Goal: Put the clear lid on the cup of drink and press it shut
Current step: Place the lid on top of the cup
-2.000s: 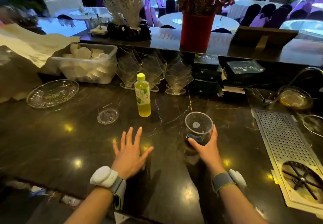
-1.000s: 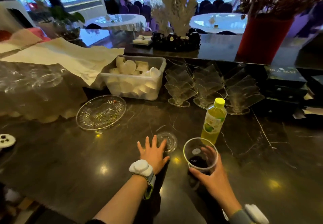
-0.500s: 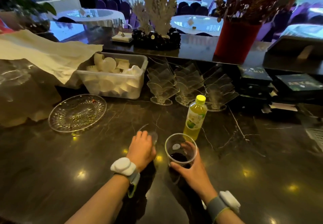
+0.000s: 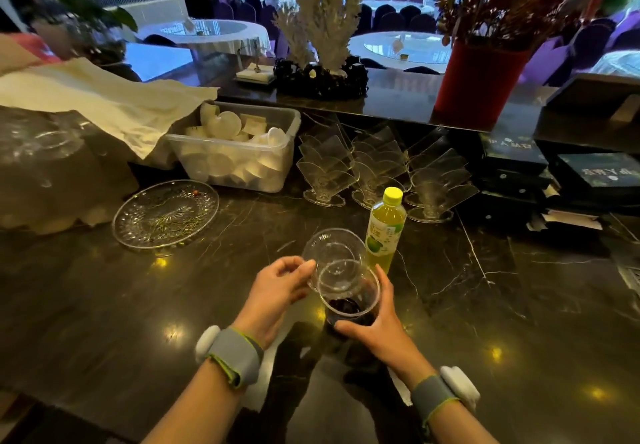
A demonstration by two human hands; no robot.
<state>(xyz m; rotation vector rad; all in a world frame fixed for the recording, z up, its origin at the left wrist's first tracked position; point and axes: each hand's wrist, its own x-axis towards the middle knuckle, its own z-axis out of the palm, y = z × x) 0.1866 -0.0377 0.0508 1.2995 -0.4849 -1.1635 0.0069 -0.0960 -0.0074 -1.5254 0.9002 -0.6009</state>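
Note:
A clear plastic cup (image 4: 349,301) with a little dark drink at its bottom stands on the dark marble counter (image 4: 485,305), near the middle. My right hand (image 4: 375,326) wraps around its lower side from the right. My left hand (image 4: 277,291) pinches the left edge of the clear round lid (image 4: 332,248). The lid is lifted off the counter and tilted, its near edge overlapping the far left of the cup's rim. It does not sit flat on the rim.
A green-tea bottle (image 4: 385,230) with a yellow cap stands just behind the cup. A cut-glass plate (image 4: 165,213) lies to the left, a plastic tub (image 4: 239,152) of white pieces behind it. Clear card holders (image 4: 377,170) line the back, with dark boxes (image 4: 512,163) at right.
My left hand has picked the lid up from the counter and carried it right, over the cup's rim. My right hand has kept hold of the cup.

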